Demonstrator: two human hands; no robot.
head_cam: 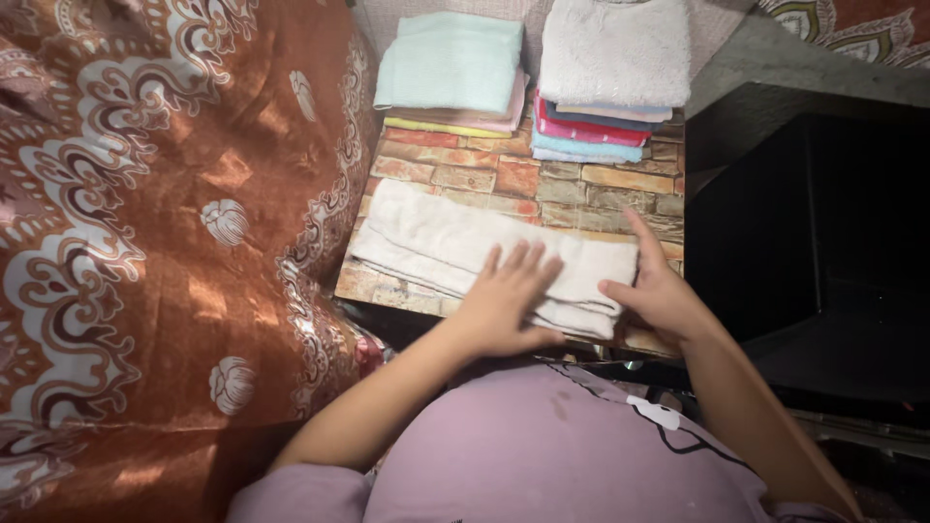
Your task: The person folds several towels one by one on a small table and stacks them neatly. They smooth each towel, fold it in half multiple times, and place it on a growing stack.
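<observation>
From my head camera I look down at a cream towel [484,254] folded into a long band. It lies across the near part of the surface [504,179], running from the left edge toward the right, its layers showing as soft ridges along the near side. My left hand [506,302] lies flat on the towel's right half, fingers spread and palm pressed down on the cloth. My right hand [651,289] is at the towel's right end, open, with the forefinger stretched up along the edge and the thumb touching the folded end; it grips nothing.

The surface is small and covered with a brick-pattern sheet in orange and tan. At its far side sit two piles of folded towels: a pale green-topped stack [450,73] on the left and a grey-topped stack [608,68] with pink and blue layers on the right, just beside each other. To the left hangs a rust-brown patterned cloth [165,242]; to the right stands a dark box [814,242]. My lilac shirt [542,455] fills the bottom.
</observation>
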